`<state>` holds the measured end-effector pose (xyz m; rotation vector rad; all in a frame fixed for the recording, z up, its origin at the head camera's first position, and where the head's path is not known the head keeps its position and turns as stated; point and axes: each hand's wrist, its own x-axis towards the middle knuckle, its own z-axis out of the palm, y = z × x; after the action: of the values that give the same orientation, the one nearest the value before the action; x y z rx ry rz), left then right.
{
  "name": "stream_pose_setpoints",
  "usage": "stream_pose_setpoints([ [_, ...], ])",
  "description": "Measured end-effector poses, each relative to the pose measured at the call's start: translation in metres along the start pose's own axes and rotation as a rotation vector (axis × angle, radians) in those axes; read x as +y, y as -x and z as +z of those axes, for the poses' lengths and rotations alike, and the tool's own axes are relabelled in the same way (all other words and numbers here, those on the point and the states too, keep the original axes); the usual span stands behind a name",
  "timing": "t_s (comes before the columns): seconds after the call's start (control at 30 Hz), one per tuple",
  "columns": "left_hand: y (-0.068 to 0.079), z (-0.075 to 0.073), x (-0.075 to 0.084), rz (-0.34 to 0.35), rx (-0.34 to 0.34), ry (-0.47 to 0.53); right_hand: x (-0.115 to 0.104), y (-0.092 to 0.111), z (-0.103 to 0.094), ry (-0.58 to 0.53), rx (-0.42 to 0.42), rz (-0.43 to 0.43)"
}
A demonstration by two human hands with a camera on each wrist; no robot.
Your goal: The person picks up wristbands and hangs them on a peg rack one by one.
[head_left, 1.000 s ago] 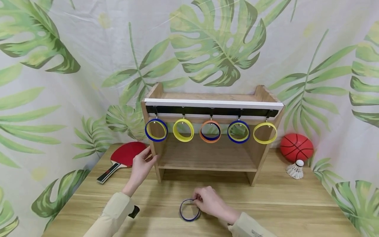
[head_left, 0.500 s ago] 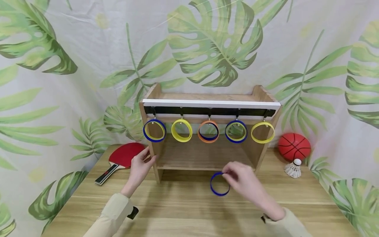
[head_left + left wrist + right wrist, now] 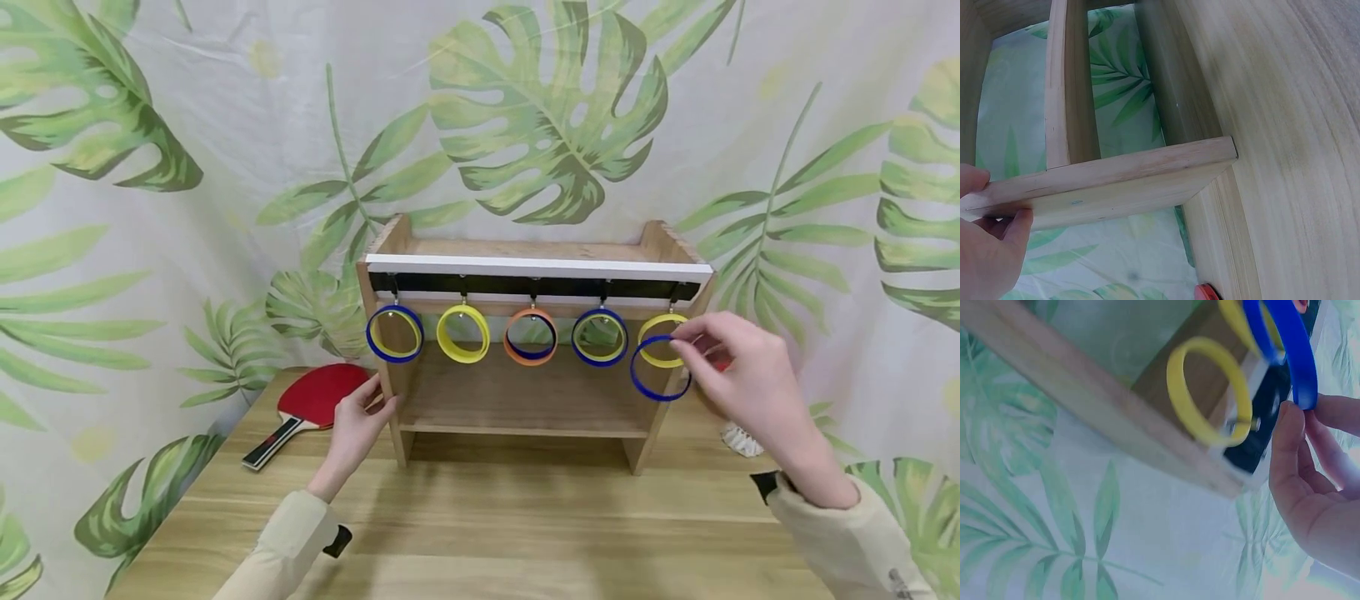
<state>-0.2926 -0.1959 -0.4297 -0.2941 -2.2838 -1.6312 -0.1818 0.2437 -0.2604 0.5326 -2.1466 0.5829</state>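
My right hand (image 3: 750, 387) pinches a thin blue ring (image 3: 635, 377) at its upper right edge, between thumb and fingertips. The ring overlaps the rightmost yellow ring (image 3: 654, 325) in the head view, and that one hangs from a hook on a black strip (image 3: 495, 285). In the right wrist view the blue ring (image 3: 1302, 369) is up close beside the hanging yellow ring (image 3: 1175, 381). My left hand (image 3: 358, 427) grips the front edge of the wooden shelf's left side panel (image 3: 1135, 164), thumb and fingers on opposite faces.
More rings hang along the shelf (image 3: 517, 404): blue with yellow (image 3: 371, 337), yellow (image 3: 444, 337), orange (image 3: 510, 343) and blue with yellow (image 3: 577, 342). A red table tennis bat (image 3: 322, 396) lies left. A shuttlecock (image 3: 741, 440) shows behind my right hand, which mostly hides a red ball.
My right hand has lifted the blue ring from the tabletop and carried it up and right to the rightmost hook. My left hand has kept its grip on the shelf's side.
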Motion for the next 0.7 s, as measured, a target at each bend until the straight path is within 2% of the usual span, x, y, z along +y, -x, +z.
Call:
stream_pose_setpoints([
  [0.13, 0.000, 0.001, 0.000, -0.008, 0.002, 0.000, 0.012, -0.013, -0.007, -0.015, -0.008, 0.038],
  [0.27, 0.007, 0.000, 0.020, -0.016, -0.005, -0.019, 0.021, -0.020, -0.007, -0.018, -0.040, 0.062],
  [0.33, 0.008, 0.000, 0.022, -0.018, -0.010, -0.023, 0.024, -0.021, -0.006, -0.015, -0.051, 0.071],
  [0.37, 0.008, 0.000, 0.022, -0.023, -0.014, -0.029, 0.025, -0.021, -0.006, -0.013, -0.056, 0.074],
  [0.5, 0.002, 0.001, 0.002, -0.017, -0.014, -0.028, 0.030, -0.022, -0.005, -0.010, -0.075, 0.081],
  [0.7, -0.001, 0.000, 0.001, -0.014, -0.011, -0.044, 0.036, -0.023, -0.003, -0.015, -0.092, 0.098],
])
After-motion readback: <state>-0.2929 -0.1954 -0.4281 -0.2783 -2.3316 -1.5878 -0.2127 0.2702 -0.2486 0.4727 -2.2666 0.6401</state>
